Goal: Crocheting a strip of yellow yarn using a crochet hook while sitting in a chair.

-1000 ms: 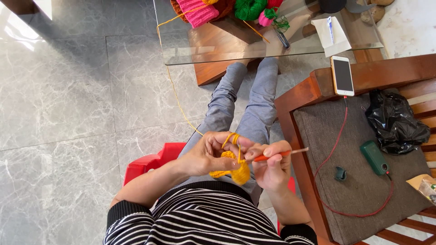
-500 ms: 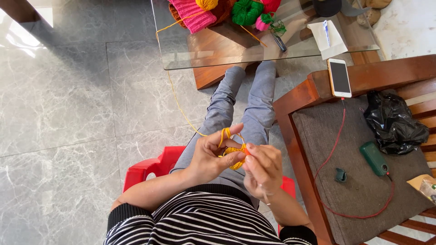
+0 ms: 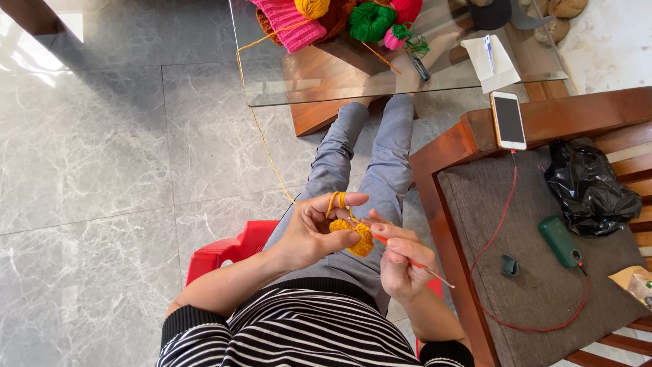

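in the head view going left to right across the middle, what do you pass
red stool → left hand → yellow crochet piece → right hand → red cable → green device → black plastic bag

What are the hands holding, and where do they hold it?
The left hand pinches the yellow crochet piece at its edge; the right hand grips the orange crochet hook mid-shaft.

The person wears a black-and-white striped top [image 3: 305,333] and grey, seemingly denim trousers [image 3: 367,163].
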